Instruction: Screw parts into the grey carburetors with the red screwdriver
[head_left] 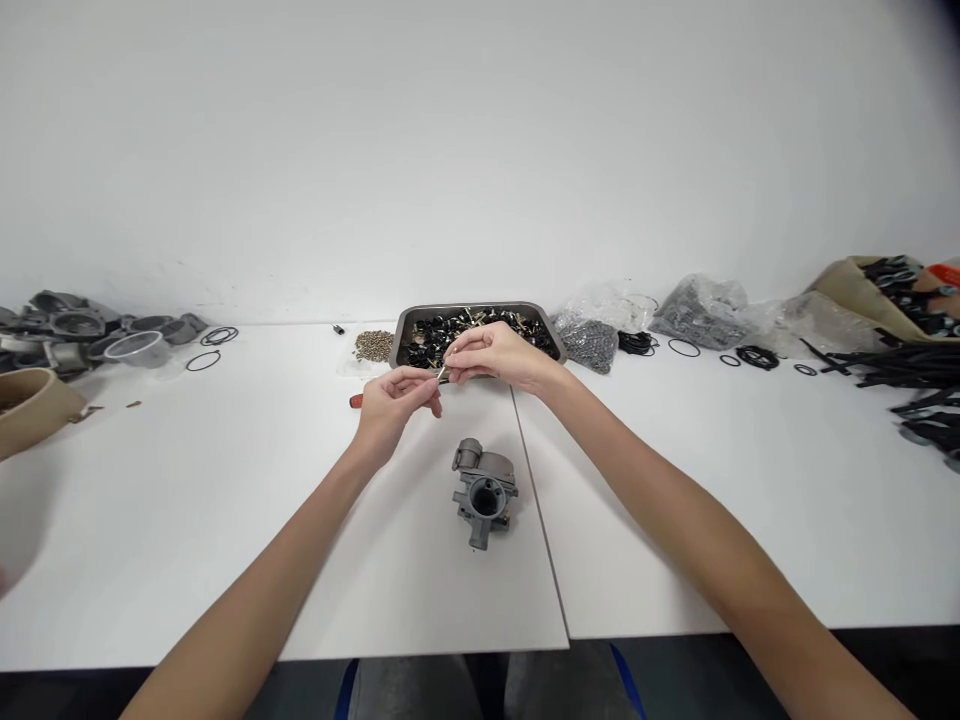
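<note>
My left hand [394, 405] pinches a small, thin brass-coloured pin [441, 373] between thumb and fingers. At the pin's other end are the closed fingertips of my right hand [495, 357]; whether they hold a second small part is too fine to see. Both hands meet at the front edge of a dark metal tray [400, 330] full of small black and brass-coloured parts. Below them, on the white table, a grey metal carburetor [484, 490] stands with its round bore facing me. A red handle [356, 400] shows partly from behind my left hand.
Brass-coloured small parts [375, 346] lie left of the tray, bags of dark parts [589, 343] to its right. Carburetor bodies [75, 325] and a clear cup [139, 348] sit far left. Black rubber rings [757, 357] and black strips [885, 365] lie right. A seam [540, 515] crosses the table.
</note>
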